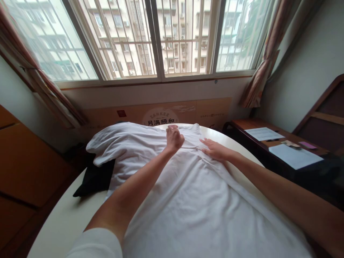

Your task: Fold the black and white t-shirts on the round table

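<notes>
A large white cloth [188, 208] is spread over a round white table [61, 215], with wrinkles and long folds. My left hand [174, 138] is closed in a fist just above the far part of the cloth. Something pinkish shows at its top, too small to tell from a fingertip; what the fist holds, if anything, is hidden. To its right, my right hand [213, 148] lies flat on the cloth near a raised fold, fingers stretched out and holding nothing. Bunched white fabric at the far left partly covers a black cloth-like item [95, 177].
At right a dark wooden side table [242, 125] bears paper sheets [294, 156] and a pink slip [307, 145]. Behind the round table, a printed cardboard panel [212, 111] leans under a barred window [158, 43]. Tied curtains [264, 64] hang at both sides.
</notes>
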`<state>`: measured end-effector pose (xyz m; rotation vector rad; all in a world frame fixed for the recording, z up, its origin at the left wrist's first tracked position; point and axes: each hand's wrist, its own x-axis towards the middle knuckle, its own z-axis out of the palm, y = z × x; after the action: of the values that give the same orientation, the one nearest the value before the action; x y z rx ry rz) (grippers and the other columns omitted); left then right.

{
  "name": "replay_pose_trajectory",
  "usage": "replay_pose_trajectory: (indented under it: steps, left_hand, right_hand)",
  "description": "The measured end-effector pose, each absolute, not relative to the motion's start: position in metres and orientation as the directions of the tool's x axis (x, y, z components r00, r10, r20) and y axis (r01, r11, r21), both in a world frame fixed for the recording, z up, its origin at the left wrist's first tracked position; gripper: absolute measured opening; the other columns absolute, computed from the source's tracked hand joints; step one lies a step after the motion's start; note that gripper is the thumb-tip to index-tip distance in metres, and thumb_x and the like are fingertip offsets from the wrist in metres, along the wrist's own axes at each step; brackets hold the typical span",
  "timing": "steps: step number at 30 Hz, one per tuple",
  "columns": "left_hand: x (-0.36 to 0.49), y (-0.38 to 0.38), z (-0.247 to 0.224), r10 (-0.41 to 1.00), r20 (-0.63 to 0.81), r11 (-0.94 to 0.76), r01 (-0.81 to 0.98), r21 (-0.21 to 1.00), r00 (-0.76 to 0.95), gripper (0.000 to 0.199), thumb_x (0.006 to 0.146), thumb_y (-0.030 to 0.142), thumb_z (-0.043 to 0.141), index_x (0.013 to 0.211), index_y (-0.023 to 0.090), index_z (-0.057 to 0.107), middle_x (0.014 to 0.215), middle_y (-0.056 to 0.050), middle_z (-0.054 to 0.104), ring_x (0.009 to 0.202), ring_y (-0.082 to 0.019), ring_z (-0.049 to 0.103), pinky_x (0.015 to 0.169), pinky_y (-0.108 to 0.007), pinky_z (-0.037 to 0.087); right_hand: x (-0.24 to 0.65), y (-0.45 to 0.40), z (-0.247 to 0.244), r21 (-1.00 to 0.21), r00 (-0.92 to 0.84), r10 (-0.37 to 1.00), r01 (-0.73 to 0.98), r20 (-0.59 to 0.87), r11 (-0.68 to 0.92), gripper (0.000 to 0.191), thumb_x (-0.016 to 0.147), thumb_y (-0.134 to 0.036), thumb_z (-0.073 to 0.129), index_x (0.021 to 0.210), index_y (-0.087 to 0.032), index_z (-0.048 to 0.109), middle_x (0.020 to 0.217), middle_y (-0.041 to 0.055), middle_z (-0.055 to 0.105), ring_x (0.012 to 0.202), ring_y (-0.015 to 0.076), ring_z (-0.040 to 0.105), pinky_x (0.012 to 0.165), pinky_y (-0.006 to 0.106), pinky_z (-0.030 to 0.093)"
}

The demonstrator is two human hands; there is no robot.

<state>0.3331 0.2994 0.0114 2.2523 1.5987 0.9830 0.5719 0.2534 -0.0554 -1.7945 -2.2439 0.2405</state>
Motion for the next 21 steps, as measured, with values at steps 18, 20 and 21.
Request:
replay_pose_trajectory:
  steps: [18,20,21]
  left_hand:
    - [0.421,0.076,0.012,-0.005,0.078,-0.997,-0.011,0.075,0.997,0.023,0.087,0.015,0.058,0.109,0.01,0.066,0.103,-0.013,0.065,0.081,-0.023,0.065,0.05,-0.034,0.043]
    - [0.412,0.058,0.016,-0.033,0.052,-0.996,-0.037,0.08,0.998,0.026,0.086,0.015,0.061,0.11,0.007,0.066,0.098,-0.011,0.064,0.079,-0.022,0.065,0.045,-0.033,0.04]
    - [0.408,0.048,0.019,-0.051,0.035,-0.996,-0.054,0.076,0.998,0.026,0.085,0.016,0.063,0.11,0.006,0.066,0.095,-0.01,0.063,0.078,-0.021,0.065,0.043,-0.033,0.039]
  right_hand:
    - [0.571,0.248,-0.051,-0.208,-0.238,0.971,0.949,0.009,0.234,0.063,0.11,-0.055,0.027,0.168,-0.033,0.035,0.177,0.0042,0.024,0.163,0.0315,0.023,0.13,0.059,0.016]
    - [0.57,0.247,-0.051,-0.214,-0.239,0.971,0.948,0.013,0.236,0.064,0.109,-0.056,0.027,0.168,-0.033,0.036,0.177,0.0042,0.024,0.163,0.0312,0.022,0.13,0.059,0.015]
    - [0.57,0.246,-0.051,-0.217,-0.24,0.971,0.947,0.016,0.238,0.064,0.109,-0.056,0.027,0.168,-0.032,0.036,0.177,0.0041,0.024,0.163,0.0312,0.022,0.131,0.058,0.015]
